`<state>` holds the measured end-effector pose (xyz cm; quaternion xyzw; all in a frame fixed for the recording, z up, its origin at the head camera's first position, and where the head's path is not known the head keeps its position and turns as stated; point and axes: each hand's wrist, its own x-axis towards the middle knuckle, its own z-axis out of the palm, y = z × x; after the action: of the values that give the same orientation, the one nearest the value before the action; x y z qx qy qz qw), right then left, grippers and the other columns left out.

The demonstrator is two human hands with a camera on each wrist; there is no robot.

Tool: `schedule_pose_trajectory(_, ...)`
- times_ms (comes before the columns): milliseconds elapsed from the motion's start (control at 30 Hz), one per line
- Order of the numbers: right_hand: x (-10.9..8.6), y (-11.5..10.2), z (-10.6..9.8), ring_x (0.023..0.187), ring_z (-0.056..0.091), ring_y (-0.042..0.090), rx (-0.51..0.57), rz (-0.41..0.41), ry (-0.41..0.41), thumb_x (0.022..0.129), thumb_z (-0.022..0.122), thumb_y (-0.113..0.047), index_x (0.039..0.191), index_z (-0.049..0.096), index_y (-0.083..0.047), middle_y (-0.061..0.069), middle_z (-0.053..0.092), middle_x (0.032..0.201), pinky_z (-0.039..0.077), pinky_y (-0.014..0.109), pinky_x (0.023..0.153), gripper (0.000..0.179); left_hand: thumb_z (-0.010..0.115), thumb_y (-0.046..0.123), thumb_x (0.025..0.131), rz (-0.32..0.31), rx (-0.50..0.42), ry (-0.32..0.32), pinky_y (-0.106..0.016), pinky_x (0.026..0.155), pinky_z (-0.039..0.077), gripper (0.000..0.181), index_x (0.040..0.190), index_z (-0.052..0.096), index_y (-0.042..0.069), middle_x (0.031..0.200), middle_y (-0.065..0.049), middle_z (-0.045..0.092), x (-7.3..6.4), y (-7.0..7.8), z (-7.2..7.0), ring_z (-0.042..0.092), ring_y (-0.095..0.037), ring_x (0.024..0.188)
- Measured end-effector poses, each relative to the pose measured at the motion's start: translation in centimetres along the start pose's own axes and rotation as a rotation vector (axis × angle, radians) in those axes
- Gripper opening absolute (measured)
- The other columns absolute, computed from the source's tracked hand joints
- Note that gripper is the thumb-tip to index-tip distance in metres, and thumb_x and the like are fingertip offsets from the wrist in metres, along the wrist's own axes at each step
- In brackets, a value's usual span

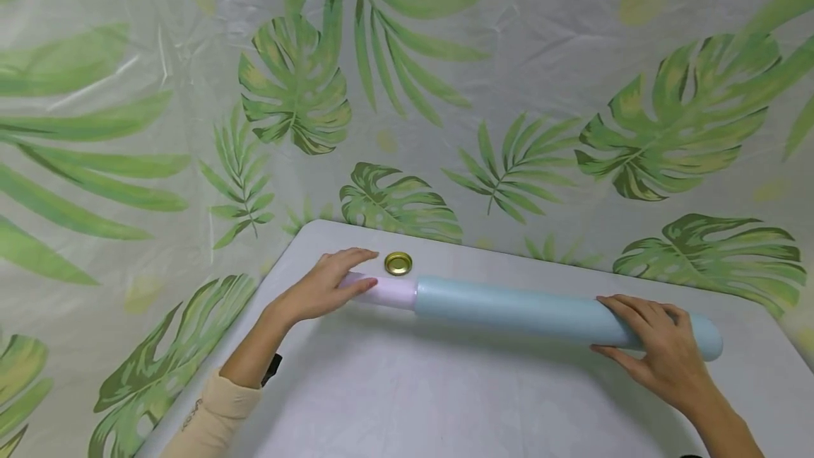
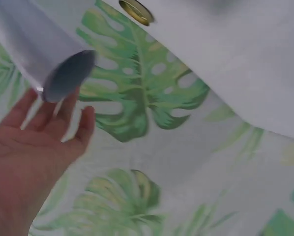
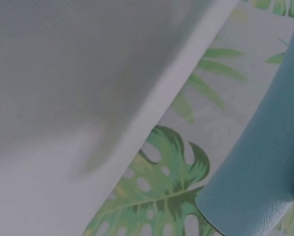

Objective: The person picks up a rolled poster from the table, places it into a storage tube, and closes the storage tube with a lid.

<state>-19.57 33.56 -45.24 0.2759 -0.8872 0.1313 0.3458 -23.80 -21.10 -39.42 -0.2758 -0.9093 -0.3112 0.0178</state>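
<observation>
Closest to my viewpoint, a beige sleeve [image 1: 219, 408] is pushed back on the left forearm, which leaves the wrist free. Beyond it, I have the right hand [image 1: 664, 348] wrapped partway round the light blue cylinder [image 1: 509, 308], fingers over the top and thumb along the near side, close to the rounded end; I take that as the hold bearing most of the weight. At the opposite end the left hand [image 1: 321, 287] is spread wide, its fingers nearly straight beside the pale lilac tube [image 1: 396, 292] that emerges from the blue piece. I'd judge it steadies rather than clamps, though I can't tell how hard the thumb presses. My left wrist view shows the tube's hollow mouth [image 2: 71, 76] facing the palm.

With the hands so far apart, the long piece hangs fairly level above the white table [image 1: 445, 401], throwing a soft shadow beneath. Just past the tube, near the far edge, a gold lid [image 1: 398, 263] lies out of the grip's way. Farthest off, I see a leaf-printed sheet [image 1: 540, 55].
</observation>
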Motion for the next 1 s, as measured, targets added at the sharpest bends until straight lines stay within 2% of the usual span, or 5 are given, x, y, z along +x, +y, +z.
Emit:
schedule_pose_trajectory(167, -0.2, 0.4, -0.3, 0.103, 0.059, 0.033, -0.011, 0.020, 0.033, 0.087, 0.044, -0.087, 0.130, 0.071, -0.009, 0.017, 0.071, 0.118, 0.038, 0.057, 0.089, 0.093, 0.048, 0.040, 0.111, -0.188, -0.351, 0.152, -0.060, 0.121, 0.035, 0.062, 0.163, 0.032, 0.012, 0.161, -0.016, 0.044, -1.5, -3.6, -0.6, 0.042, -0.038, 0.149)
schedule_pose_trajectory(367, -0.4, 0.6, -0.1, 0.100, 0.060, 0.035, -0.005, 0.027, 0.077, 0.087, 0.046, -0.087, 0.130, 0.071, -0.010, 0.019, 0.071, 0.118, 0.038, 0.059, 0.086, 0.091, 0.047, 0.032, 0.112, -0.267, -0.648, 0.207, -0.040, 0.114, 0.048, 0.057, 0.164, 0.031, 0.015, 0.160, -0.022, 0.044, -2.4, -5.8, 0.1, 0.046, -0.040, 0.146)
schedule_pose_trajectory(500, -0.7, 0.6, 0.2, 0.099, 0.060, 0.036, -0.002, 0.033, 0.090, 0.086, 0.046, -0.087, 0.131, 0.071, -0.012, 0.019, 0.071, 0.118, 0.037, 0.060, 0.085, 0.091, 0.053, 0.026, 0.110, -0.229, -0.717, 0.161, -0.032, 0.107, 0.054, 0.055, 0.161, 0.037, 0.012, 0.156, -0.024, 0.046, -2.0, -5.5, 1.2, 0.059, -0.026, 0.134)
schedule_pose_trajectory(667, -1.0, 0.4, 0.4, 0.100, 0.060, 0.035, -0.004, 0.042, 0.072, 0.087, 0.046, -0.086, 0.132, 0.071, -0.012, 0.019, 0.071, 0.119, 0.038, 0.061, 0.085, 0.090, 0.058, 0.023, 0.108, -0.203, -0.763, 0.140, -0.035, 0.099, 0.059, 0.050, 0.155, 0.048, 0.008, 0.159, -0.023, 0.045, -1.4, -4.7, 2.4, 0.067, -0.004, 0.115)
schedule_pose_trajectory(1000, -1.1, 0.3, 0.6, 0.101, 0.059, 0.032, -0.005, 0.024, 0.080, 0.088, 0.046, -0.085, 0.131, 0.071, -0.012, 0.018, 0.071, 0.117, 0.038, 0.061, 0.085, 0.089, 0.062, 0.022, 0.106, -0.238, -0.729, 0.186, -0.031, 0.089, 0.062, 0.046, 0.148, 0.056, 0.003, 0.155, -0.025, 0.050, -0.9, -4.5, 3.0, 0.075, -0.019, 0.102)
